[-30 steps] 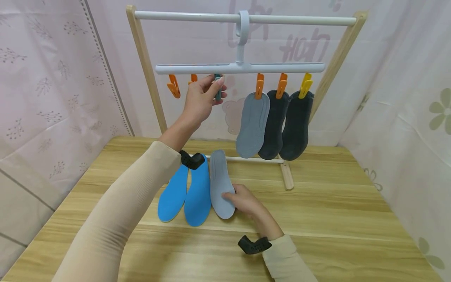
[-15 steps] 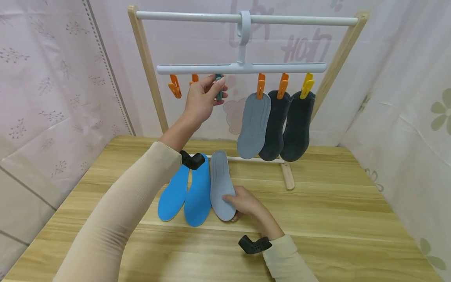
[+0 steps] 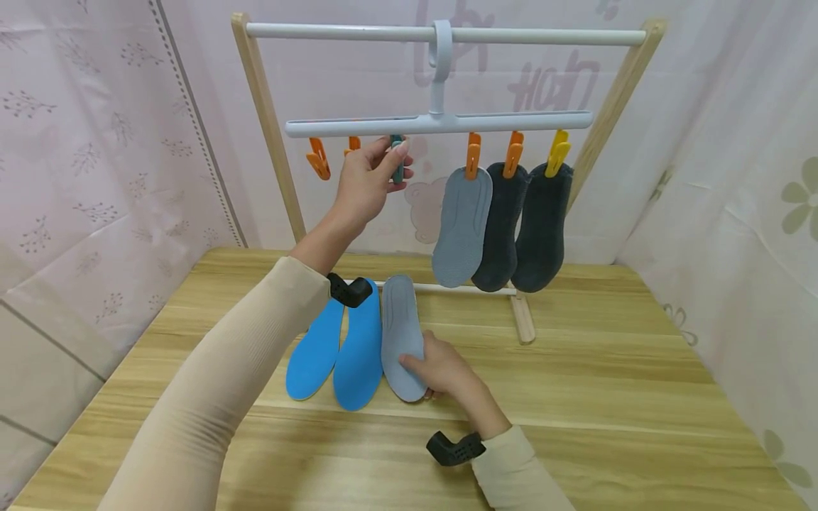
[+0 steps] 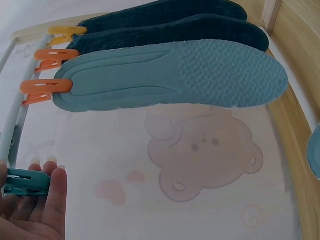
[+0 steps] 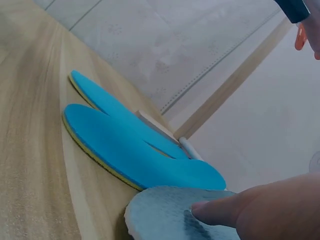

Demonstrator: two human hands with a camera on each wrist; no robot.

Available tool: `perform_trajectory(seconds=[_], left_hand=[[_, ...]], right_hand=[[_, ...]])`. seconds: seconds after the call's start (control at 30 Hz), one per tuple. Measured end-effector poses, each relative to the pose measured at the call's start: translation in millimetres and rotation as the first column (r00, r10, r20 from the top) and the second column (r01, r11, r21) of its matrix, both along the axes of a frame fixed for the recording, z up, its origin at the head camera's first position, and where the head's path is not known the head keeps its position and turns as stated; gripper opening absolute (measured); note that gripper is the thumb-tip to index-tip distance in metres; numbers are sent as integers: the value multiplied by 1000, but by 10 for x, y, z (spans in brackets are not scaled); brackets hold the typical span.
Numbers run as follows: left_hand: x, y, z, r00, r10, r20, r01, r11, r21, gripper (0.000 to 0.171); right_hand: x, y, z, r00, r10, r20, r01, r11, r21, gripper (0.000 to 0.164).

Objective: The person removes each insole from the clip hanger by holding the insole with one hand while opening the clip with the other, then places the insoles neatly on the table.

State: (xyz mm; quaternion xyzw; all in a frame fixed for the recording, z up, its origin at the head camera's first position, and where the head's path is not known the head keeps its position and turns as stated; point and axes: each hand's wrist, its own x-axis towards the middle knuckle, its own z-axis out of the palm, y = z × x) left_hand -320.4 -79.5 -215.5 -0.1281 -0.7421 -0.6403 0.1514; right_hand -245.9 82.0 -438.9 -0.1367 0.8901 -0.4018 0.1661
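Note:
My left hand (image 3: 366, 181) pinches a dark green clothespin (image 4: 27, 182) under the bar of a white hanger (image 3: 358, 126). Down at the table, my right hand (image 3: 444, 363) grips the edge of a grey insole (image 3: 400, 323), thumb on top and fingers beneath its near end. Another grey insole (image 3: 461, 227) hangs from an orange clothespin (image 3: 473, 156). Beside it hang two black insoles, the nearer one (image 3: 498, 234) from an orange clothespin (image 3: 513, 155) and the outer one (image 3: 542, 231) from a yellow clothespin (image 3: 558, 153).
Two blue insoles lie left of the grey one, the nearer (image 3: 359, 355) and the farther (image 3: 314, 362) partly behind my left sleeve. Two more orange clothespins hang at the left, one (image 3: 318, 159) in plain sight. A wooden stand (image 3: 268, 121) carries the hanger on its white rod (image 3: 339, 31).
The grey insole on the table has shifted slightly toward me with my right hand on it. My left hand stays at the green clothespin.

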Motion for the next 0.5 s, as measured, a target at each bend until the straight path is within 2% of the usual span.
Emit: perform_trajectory(seconds=[0.23,0.5], left_hand=[[2,-5,-5,1000,-7,2,7,1000,-3,36],[9,-10,-11,1000,-5,-1,5,1000,-3,36]], right_hand=[[28,-54,-46,995,51,-81,-48,998,41,54],[70,-115,-49,985,59,-161,-41,993,114,56]])
